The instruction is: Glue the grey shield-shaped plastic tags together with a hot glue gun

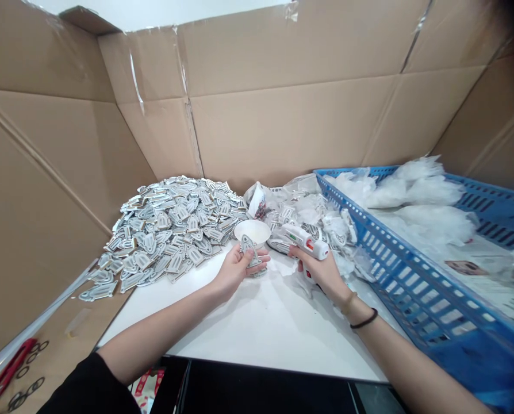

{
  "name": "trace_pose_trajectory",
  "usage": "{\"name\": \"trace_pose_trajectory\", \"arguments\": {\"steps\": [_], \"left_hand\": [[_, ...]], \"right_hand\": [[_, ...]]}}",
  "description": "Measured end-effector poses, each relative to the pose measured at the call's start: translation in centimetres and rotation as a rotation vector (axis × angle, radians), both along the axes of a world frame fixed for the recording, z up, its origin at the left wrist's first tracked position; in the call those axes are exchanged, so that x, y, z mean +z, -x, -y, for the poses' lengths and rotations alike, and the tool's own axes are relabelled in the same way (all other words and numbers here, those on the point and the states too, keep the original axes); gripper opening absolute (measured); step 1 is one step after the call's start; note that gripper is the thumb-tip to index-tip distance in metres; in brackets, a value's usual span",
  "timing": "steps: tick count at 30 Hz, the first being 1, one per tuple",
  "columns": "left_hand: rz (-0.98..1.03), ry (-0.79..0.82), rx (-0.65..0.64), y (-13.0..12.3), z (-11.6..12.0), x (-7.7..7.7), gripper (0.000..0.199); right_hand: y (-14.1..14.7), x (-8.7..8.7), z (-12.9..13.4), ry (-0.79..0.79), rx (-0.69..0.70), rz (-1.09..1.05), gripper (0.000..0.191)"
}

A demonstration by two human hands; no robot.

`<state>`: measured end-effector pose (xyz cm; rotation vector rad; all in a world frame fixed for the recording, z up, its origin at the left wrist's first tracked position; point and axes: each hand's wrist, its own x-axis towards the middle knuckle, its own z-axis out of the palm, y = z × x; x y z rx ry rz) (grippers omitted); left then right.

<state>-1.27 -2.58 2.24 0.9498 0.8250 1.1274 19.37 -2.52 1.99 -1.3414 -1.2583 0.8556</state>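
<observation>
Between the thumb and fingers of my left hand point(235, 267) is a small grey and white arch-shaped cutout point(248, 248), held upright over the table. Just behind it stands a shallow white bowl point(257, 230). My right hand point(319, 270) is wrapped round the handle of a white glue gun point(302, 240), its nozzle end pointing left and away from me. A gap separates the glue gun from the cutout. To the left rises a large heap of similar cutouts point(179, 224).
A blue plastic basket point(412, 287) with clear bags point(407, 184) borders the right side. More cutouts and crumpled plastic point(313, 207) lie beside it. Cardboard walls point(291, 115) enclose the white table point(257, 322). Red-handled scissors point(13, 362) and black rings point(26, 394) lie at lower left.
</observation>
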Motion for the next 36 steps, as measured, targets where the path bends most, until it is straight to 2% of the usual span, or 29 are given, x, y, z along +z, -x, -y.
{"name": "trace_pose_trajectory", "arguments": {"steps": [5, 9, 15, 20, 24, 30, 34, 36], "left_hand": [[0.132, 0.039, -0.028, -0.2, 0.2, 0.0, 0.019], [0.211, 0.003, -0.100, 0.0, 0.1, -0.2, 0.026], [0.108, -0.026, -0.163, 0.1, 0.3, -0.1, 0.052], [0.004, -0.053, -0.164, 0.2, 0.4, 0.0, 0.058], [-0.034, -0.118, -0.164, 0.2, 0.3, -0.2, 0.052], [-0.144, -0.110, -0.053, 0.3, 0.0, -0.2, 0.036], [-0.195, -0.042, 0.026, 0.4, -0.1, 0.0, 0.019], [-0.148, -0.008, 0.050, 0.4, -0.2, 0.1, 0.010]], "right_hand": [[0.1, 0.1, 0.0, 0.011, -0.008, -0.008, 0.033], [0.2, 0.0, 0.0, -0.005, 0.012, -0.041, 0.030], [0.2, 0.1, 0.1, -0.010, 0.020, -0.020, 0.029], [0.2, -0.1, 0.0, -0.006, 0.025, -0.031, 0.028], [0.2, -0.1, -0.1, -0.004, 0.008, -0.013, 0.029], [0.1, 0.0, 0.2, -0.002, 0.035, 0.011, 0.032], [0.2, 0.5, 0.9, 0.003, 0.134, -0.001, 0.035], [0.3, 0.8, 1.2, -0.001, 0.200, 0.010, 0.036]]}}
